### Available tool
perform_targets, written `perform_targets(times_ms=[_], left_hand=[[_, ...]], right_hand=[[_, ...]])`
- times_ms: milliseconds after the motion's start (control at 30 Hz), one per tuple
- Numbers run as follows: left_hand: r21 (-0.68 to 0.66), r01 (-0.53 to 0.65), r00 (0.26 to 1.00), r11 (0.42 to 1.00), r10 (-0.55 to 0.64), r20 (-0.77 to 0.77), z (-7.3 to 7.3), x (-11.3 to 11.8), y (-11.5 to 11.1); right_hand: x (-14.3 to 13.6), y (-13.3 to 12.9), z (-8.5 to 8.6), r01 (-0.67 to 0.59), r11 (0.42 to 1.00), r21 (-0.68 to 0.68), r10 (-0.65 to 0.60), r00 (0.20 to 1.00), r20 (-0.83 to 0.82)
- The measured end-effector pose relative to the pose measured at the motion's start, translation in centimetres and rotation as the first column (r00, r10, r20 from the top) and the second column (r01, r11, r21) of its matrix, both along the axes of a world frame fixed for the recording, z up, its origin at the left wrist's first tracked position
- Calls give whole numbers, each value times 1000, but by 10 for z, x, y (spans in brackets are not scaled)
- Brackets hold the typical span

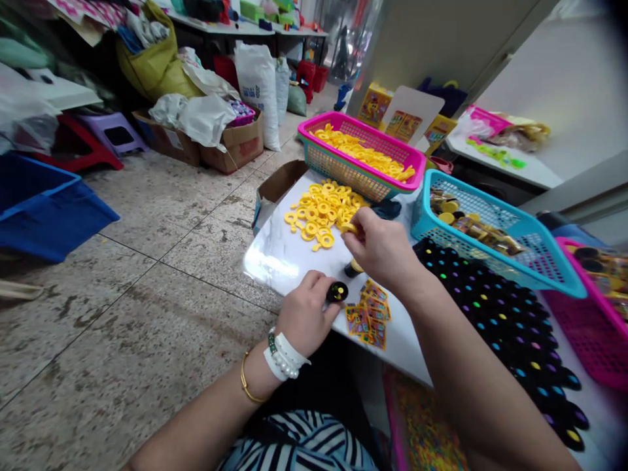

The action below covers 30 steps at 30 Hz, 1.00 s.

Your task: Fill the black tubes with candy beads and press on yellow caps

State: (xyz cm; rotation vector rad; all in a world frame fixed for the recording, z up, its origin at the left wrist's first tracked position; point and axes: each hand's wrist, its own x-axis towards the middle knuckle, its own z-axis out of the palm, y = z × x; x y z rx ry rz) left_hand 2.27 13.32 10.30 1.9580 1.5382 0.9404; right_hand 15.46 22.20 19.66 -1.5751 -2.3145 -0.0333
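Left hand (307, 314) wrapped round a black tube (337, 292) at the bench's (289, 261) near edge, right hand (360, 235) pinching a yellow ring (348, 228) beside the pile (321, 209); a light, steady pinch should serve best!

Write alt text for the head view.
A person's left hand holds a black cylinder; the right hand pinches a yellow piece beside piled yellow rings on a white table, with orange cards and rows of black pieces.
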Motion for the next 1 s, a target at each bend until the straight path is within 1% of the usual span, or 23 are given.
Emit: perform_targets(times_ms=[67,100,133,167,200,233,267,300,367,400,433,467,533,667,733,800,867,933,1000], left_hand=[[-5,11,1000,1000,-11,-3,0,0,0],[-7,26,1000,1000,-26,1,0,0,-1],[-8,42,999,999,-42,7,0,-1,-2],[-9,59,998,998,-59,12,-1,-1,-4],[-9,74,997,997,-74,13,-1,-1,-5],[-10,82,997,997,-82,11,-1,-1,-7],[-11,86,996,996,-86,3,-2,-1,-8],[-15,88,996,996,-88,-8,-1,-1,-8],[-31,92,995,995,-93,-34,0,-1,-8],[-42,94,994,995,-96,-45,1,-1,-7],[-52,98,993,994,-101,-55,2,0,-6],[-61,103,992,993,-106,-64,3,0,-5],[-71,107,991,992,-113,-78,4,0,-4],[-80,104,989,991,-111,-95,4,1,-4],[-77,108,989,991,-115,-92,4,0,-5],[-81,128,988,989,-134,-72,6,-3,-4],[-96,178,984,979,-178,2,10,-8,-1],[-131,266,960,955,-251,120,15,-12,3],[-177,313,937,933,-272,218,19,-14,8]], right_hand=[[8,-19,5,-9,998,-55,-1,985,-171],[13,-31,6,-56,992,-112,24,963,-270],[19,-44,5,-130,973,-189,52,927,-371],[25,-56,1,-198,941,-276,59,896,-441],[30,-67,-4,-252,912,-323,66,868,-492],[35,-77,-11,-272,889,-369,35,843,-536],[38,-85,-19,-272,862,-428,-32,813,-582],[39,-90,-27,-262,832,-489,-128,768,-628],[38,-94,-41,-247,751,-612,-354,631,-690],[36,-94,-46,-248,713,-656,-448,559,-698],[34,-93,-50,-247,685,-686,-514,503,-695],[31,-91,-52,-239,670,-703,-555,468,-688],[28,-87,-53,-205,666,-717,-586,451,-673],[27,-85,-54,-166,675,-719,-592,461,-662],[28,-85,-54,-174,683,-710,-588,445,-675],[27,-85,-53,-212,675,-706,-585,429,-688],[26,-84,-51,-255,650,-716,-593,420,-687],[26,-83,-50,-280,622,-732,-609,416,-676],[26,-82,-50,-290,605,-742,-623,407,-667]])
